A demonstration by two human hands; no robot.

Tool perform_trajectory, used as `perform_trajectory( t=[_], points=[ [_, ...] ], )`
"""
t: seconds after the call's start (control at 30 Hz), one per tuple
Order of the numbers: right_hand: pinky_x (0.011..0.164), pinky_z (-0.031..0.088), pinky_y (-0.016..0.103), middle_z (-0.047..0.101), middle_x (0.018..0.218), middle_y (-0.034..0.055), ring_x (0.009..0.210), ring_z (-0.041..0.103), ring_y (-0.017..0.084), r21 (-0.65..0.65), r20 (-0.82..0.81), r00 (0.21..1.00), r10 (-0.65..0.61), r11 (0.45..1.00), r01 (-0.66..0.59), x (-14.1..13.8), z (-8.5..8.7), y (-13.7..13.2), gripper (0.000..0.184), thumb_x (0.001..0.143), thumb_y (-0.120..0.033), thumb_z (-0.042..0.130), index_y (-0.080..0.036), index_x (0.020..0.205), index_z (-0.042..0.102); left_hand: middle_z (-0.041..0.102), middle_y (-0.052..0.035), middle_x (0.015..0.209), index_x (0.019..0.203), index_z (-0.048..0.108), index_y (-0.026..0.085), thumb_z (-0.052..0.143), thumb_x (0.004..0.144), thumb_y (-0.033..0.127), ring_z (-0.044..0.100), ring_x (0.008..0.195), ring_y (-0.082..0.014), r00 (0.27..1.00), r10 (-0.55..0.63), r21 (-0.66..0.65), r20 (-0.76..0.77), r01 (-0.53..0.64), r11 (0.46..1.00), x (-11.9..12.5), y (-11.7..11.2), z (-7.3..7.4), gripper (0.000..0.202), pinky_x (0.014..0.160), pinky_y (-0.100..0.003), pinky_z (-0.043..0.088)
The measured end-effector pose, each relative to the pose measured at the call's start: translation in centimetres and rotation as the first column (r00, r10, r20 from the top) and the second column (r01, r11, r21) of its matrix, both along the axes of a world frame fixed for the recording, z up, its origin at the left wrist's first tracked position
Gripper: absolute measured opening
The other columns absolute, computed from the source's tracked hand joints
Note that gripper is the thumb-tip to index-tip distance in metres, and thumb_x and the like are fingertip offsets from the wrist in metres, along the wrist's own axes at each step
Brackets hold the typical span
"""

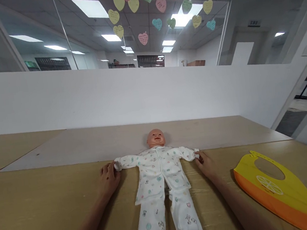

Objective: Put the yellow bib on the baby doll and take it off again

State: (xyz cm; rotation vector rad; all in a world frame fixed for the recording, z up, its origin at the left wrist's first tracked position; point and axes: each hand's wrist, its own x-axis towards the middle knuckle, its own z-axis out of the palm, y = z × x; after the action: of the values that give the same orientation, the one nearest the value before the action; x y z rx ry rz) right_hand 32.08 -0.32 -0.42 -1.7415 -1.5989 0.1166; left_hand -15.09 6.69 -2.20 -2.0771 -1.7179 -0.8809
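A baby doll (156, 138) lies on its back on the table, its head away from me and its arms spread out to both sides. It wears a white patterned top (151, 168), with trousers (151, 222) in the same print running off the bottom of the view. At the end of the doll's sleeve on the left, my left hand (110, 177) has its fingers curled and closed on the cuff. My right hand (205, 165) pinches the cuff of the other sleeve. The doll's own hands do not show.
A yellow and orange bib (292, 191) with a citrus-slice print lies on the table (55, 200) to the right. Behind the table stands a low white wall (129, 95) with glass above it, dotted with heart-shaped notes (161, 4). A doorway is at the far right.
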Motion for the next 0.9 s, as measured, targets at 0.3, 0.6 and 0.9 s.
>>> perform_trajectory(
  t=[0.3, 0.6, 0.9],
  points=[
    [0.078, 0.046, 0.031, 0.065, 0.108, 0.0149, 0.096, 0.062, 0.024, -0.121, 0.071, 0.977, -0.203, 0.970, 0.211, 0.1, -0.2, 0.3, 0.038, 0.086, -0.030, 0.041, -0.013, 0.120, 0.047, 0.059, -0.0160, 0.111, 0.115, 0.050, 0.014, 0.045, 0.080, 0.022, 0.054, 0.107, -0.0298, 0.999, 0.019, -0.007, 0.032, -0.018, 1.000, 0.4, -0.6, 0.6, 0.036, 0.097, -0.043, 0.041],
    [0.073, 0.046, 0.034, 0.066, 0.104, 0.0151, 0.094, 0.065, 0.028, -0.281, 0.245, 0.921, -0.302, 0.887, 0.366, -0.7, 1.2, -0.3, 0.035, 0.091, -0.039, 0.036, -0.015, 0.112, 0.049, 0.060, -0.0153, 0.110, 0.115, 0.050, 0.014, 0.042, 0.081, 0.023, 0.055, 0.103, -0.0289, 0.999, 0.041, -0.005, 0.034, -0.041, 0.999, 0.5, -0.8, 0.8, 0.036, 0.094, -0.043, 0.042],
    [0.073, 0.048, 0.037, 0.068, 0.096, 0.0146, 0.090, 0.066, 0.029, -0.315, 0.215, 0.917, -0.335, 0.866, 0.390, -0.8, 1.7, 0.0, 0.032, 0.089, -0.036, 0.038, -0.015, 0.106, 0.053, 0.060, -0.0141, 0.108, 0.115, 0.051, 0.018, 0.043, 0.080, 0.022, 0.056, 0.102, -0.0303, 0.998, 0.021, 0.035, 0.067, -0.023, 0.999, 0.3, -0.8, 0.7, 0.036, 0.092, -0.044, 0.044]
  ],
)
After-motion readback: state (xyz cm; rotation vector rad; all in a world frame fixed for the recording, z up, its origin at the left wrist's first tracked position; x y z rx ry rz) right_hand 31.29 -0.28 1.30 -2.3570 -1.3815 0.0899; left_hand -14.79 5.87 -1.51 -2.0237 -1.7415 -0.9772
